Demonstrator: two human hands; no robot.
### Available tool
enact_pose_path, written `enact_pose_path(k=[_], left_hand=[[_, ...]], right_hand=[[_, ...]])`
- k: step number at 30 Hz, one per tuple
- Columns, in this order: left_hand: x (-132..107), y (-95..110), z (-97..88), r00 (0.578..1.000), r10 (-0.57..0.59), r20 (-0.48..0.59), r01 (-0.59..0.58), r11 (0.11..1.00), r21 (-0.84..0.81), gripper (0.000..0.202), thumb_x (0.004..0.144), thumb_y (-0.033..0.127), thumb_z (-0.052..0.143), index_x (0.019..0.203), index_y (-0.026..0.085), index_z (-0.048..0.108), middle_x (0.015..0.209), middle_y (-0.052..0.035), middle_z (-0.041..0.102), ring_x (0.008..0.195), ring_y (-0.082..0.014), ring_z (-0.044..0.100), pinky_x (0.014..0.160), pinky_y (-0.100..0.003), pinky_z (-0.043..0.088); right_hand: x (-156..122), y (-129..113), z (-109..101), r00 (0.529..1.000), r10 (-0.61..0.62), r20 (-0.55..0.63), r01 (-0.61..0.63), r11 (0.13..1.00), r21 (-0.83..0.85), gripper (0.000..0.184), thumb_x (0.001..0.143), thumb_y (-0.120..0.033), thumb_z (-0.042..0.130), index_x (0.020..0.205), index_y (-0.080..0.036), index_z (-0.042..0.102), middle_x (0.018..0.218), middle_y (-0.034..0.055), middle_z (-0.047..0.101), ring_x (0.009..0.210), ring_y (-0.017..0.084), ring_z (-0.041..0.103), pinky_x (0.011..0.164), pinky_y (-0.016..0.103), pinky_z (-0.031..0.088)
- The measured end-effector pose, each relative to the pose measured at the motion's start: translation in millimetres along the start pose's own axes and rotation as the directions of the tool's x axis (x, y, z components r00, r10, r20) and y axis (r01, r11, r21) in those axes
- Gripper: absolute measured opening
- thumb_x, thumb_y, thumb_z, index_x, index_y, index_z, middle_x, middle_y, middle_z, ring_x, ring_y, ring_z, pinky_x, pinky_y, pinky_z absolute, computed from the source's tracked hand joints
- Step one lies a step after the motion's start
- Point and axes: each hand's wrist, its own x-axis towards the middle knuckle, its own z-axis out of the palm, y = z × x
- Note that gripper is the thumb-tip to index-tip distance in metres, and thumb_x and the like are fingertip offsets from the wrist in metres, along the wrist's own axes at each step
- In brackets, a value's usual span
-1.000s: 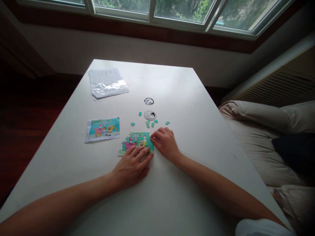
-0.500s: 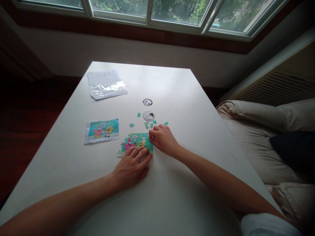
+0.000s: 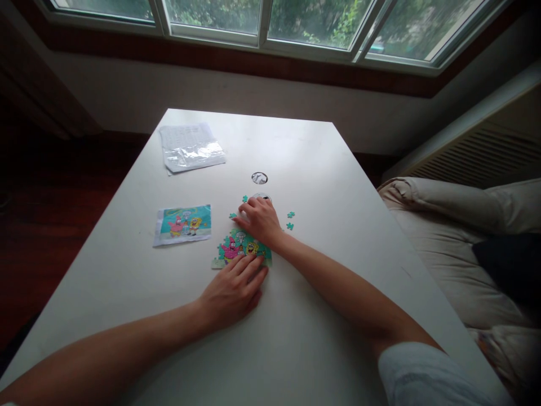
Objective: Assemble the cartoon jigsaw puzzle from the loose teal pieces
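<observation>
A small cartoon jigsaw puzzle lies part-assembled on the white table. My left hand rests flat on the table, fingers stretched out onto the puzzle's near edge. My right hand reaches over the puzzle's far edge, fingers curled down among the loose teal pieces; whether a piece is in its fingers is hidden. It partly covers a round silver lid.
A printed reference picture lies left of the puzzle. A clear plastic bag with paper sits at the far left. A round cable hole is in the table's middle. A cushioned seat stands to the right, windows beyond.
My right hand has moved from the puzzle's right edge forward and left to the loose pieces by the silver lid. My left hand has stayed on the puzzle's near edge.
</observation>
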Motion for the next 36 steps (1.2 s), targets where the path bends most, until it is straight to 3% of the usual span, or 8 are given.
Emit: enact_pose_path(k=[7, 13, 17, 22, 28, 36], left_hand=[[-2.4, 1.7, 1.2, 0.998, 0.051, -0.033, -0.05, 0.998, 0.031, 0.038, 0.098, 0.023, 0.049, 0.133, 0.014, 0.06, 0.142, -0.0137, 0.059, 0.132, -0.0311, 0.054, 0.112, -0.049, 0.045], [-1.3, 1.8, -1.0, 0.999, 0.041, -0.029, -0.041, 0.999, 0.009, 0.037, 0.098, 0.023, 0.05, 0.133, 0.015, 0.06, 0.142, -0.0139, 0.059, 0.133, -0.0304, 0.053, 0.113, -0.05, 0.043], [-1.4, 2.2, -1.4, 0.999, 0.033, -0.012, -0.033, 0.999, -0.002, 0.038, 0.098, 0.023, 0.049, 0.134, 0.016, 0.059, 0.143, -0.0133, 0.058, 0.134, -0.0303, 0.052, 0.114, -0.05, 0.042], [-1.7, 2.0, -1.5, 0.999, 0.029, 0.015, -0.029, 1.0, -0.002, 0.038, 0.099, 0.025, 0.048, 0.135, 0.015, 0.058, 0.145, -0.0127, 0.056, 0.134, -0.0319, 0.051, 0.114, -0.052, 0.041], [-0.4, 2.3, -3.9, 1.0, 0.009, 0.016, -0.009, 0.999, -0.032, 0.038, 0.098, 0.024, 0.05, 0.134, 0.017, 0.059, 0.142, -0.0127, 0.058, 0.134, -0.0301, 0.05, 0.114, -0.051, 0.041], [1.3, 3.2, -4.7, 0.999, 0.001, 0.034, 0.0, 1.0, -0.023, 0.039, 0.098, 0.026, 0.049, 0.135, 0.017, 0.058, 0.143, -0.0116, 0.057, 0.132, -0.0313, 0.051, 0.112, -0.051, 0.042]], right_hand=[[6.8, -9.7, 4.7, 1.0, -0.022, 0.02, 0.022, 1.0, 0.001, 0.017, 0.096, -0.038, 0.062, 0.101, -0.022, 0.068, 0.101, 0.0084, 0.064, 0.1, 0.026, 0.052, 0.09, 0.04, 0.035], [17.0, -9.7, 4.8, 0.996, 0.032, 0.082, -0.045, 0.987, 0.153, 0.009, 0.086, -0.026, 0.069, 0.094, -0.022, 0.066, 0.097, 0.0054, 0.065, 0.095, 0.023, 0.054, 0.086, 0.036, 0.037], [14.5, -3.9, -5.7, 0.999, 0.018, 0.046, -0.032, 0.944, 0.329, 0.004, 0.085, -0.019, 0.066, 0.086, -0.021, 0.062, 0.084, 0.0006, 0.066, 0.085, 0.018, 0.056, 0.082, 0.032, 0.038], [-3.5, 19.2, -24.8, 0.995, 0.053, 0.087, -0.094, 0.812, 0.576, 0.005, 0.085, -0.02, 0.062, 0.09, -0.022, 0.063, 0.083, -0.0014, 0.069, 0.075, 0.013, 0.06, 0.073, 0.026, 0.043], [-36.1, 44.1, -40.4, 0.989, 0.079, 0.127, -0.138, 0.803, 0.58, 0.011, 0.085, -0.022, 0.061, 0.093, -0.022, 0.069, 0.078, -0.0026, 0.068, 0.071, 0.012, 0.058, 0.071, 0.025, 0.043], [-65.3, 44.9, -40.2, 0.981, 0.118, 0.152, -0.186, 0.789, 0.585, 0.011, 0.084, -0.02, 0.062, 0.09, -0.021, 0.071, 0.082, 0.0003, 0.064, 0.074, 0.013, 0.059, 0.072, 0.026, 0.046]])
